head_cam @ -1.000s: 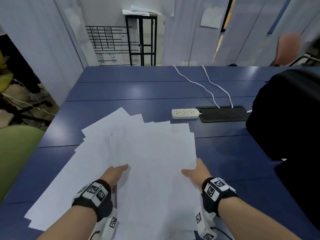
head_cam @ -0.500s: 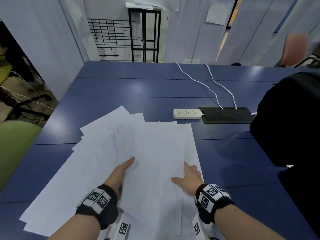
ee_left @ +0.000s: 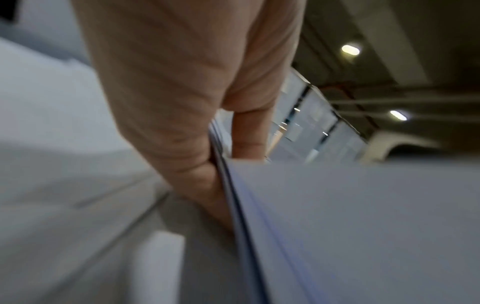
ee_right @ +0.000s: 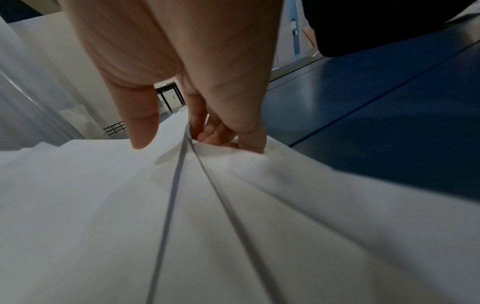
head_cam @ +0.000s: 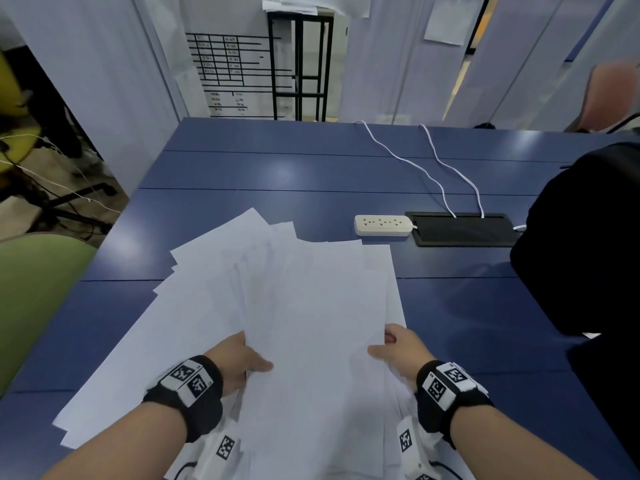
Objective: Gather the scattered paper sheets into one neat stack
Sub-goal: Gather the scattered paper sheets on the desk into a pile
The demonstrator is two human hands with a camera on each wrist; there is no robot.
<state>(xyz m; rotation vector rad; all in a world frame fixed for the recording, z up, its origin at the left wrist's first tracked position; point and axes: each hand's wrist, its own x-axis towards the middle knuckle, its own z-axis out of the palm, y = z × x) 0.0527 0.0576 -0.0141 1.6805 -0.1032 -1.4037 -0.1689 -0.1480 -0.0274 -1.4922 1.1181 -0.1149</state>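
Left hand pinches the left edge of the top paper sheets, thumb on top, fingers under. Right hand pinches the right edge, fingers curled beneath. Sheets fan out loosely at the table's near edge. Past them, a power strip beside a black panel.
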